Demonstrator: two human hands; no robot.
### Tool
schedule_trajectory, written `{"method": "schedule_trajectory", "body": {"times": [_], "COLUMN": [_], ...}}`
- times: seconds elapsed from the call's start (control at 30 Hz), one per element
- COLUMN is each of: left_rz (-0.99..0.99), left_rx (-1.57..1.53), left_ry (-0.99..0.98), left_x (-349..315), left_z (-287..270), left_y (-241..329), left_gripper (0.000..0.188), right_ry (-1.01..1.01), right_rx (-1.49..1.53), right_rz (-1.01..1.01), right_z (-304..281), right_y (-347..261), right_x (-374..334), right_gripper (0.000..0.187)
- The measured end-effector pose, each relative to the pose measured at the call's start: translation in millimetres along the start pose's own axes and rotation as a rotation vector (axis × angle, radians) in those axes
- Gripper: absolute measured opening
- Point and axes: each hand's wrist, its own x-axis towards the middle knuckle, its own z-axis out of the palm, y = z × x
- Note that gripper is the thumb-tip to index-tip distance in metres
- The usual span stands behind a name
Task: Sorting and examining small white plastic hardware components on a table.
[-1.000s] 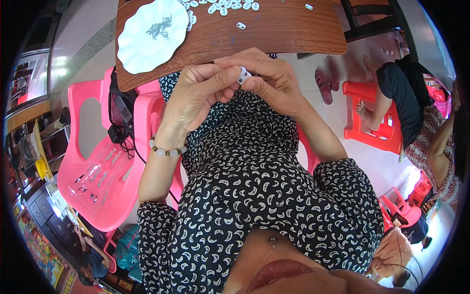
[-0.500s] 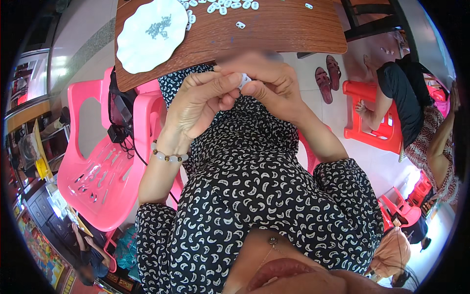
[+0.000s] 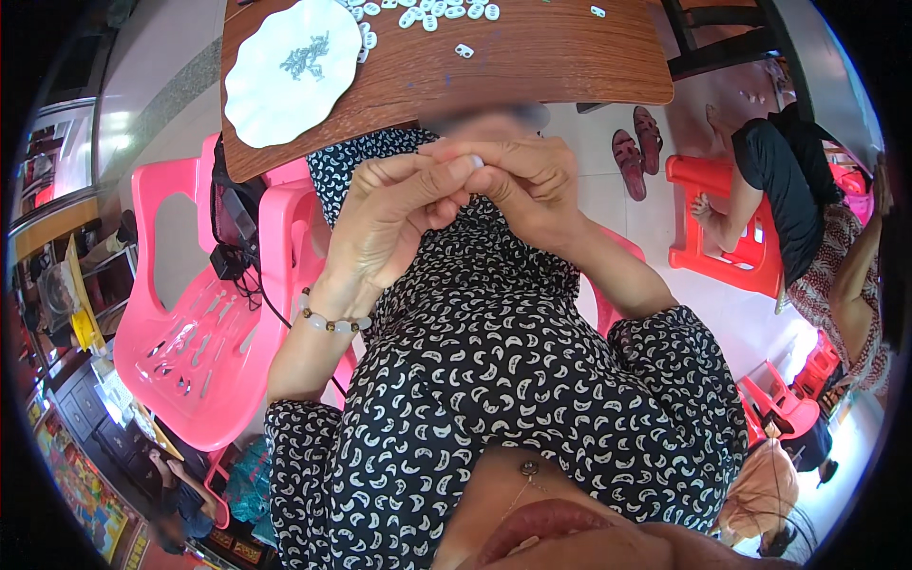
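Pinching 1 small white piece (image 3: 477, 161) between left hand (image 3: 394, 218) and right hand (image 3: 532, 185), fitting it together, likely needing steady fingertip pressure next.

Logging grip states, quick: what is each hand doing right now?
Left hand: closed, pinching a small white piece.
Right hand: closed, fingertips on the same piece.

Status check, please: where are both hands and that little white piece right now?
Left hand and right hand raised together, fingertips meeting. Small white piece pinched between them. Wooden table beyond, white plate on it. Nothing in the way.
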Motion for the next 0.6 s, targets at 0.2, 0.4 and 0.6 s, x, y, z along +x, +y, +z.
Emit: {"method": "schedule_trajectory", "body": {"times": [0.2, 0.4, 0.6], "left_rz": [0.002, 0.116, 0.152], "left_rx": [-0.06, 0.047, 0.083], "left_ry": [-0.027, -0.049, -0.038], "left_x": [10.1, 22.0, 34.2], "left_z": [-8.8, -11.0, -11.6], "left_y": [0.9, 0.6, 1.2], "left_gripper": [0.019, 0.022, 0.022], "right_ry": [-0.013, -0.141, -0.14], "right_rx": [0.14, 0.356, 0.454], "right_rz": [0.133, 0.238, 0.287], "right_z": [1.0, -10.1, -12.6], "right_y": [12.0, 27.2, 31.1], "right_x": [1.3, 4.8, 8.0], "right_gripper": [0.027, 0.044, 0.052]}}
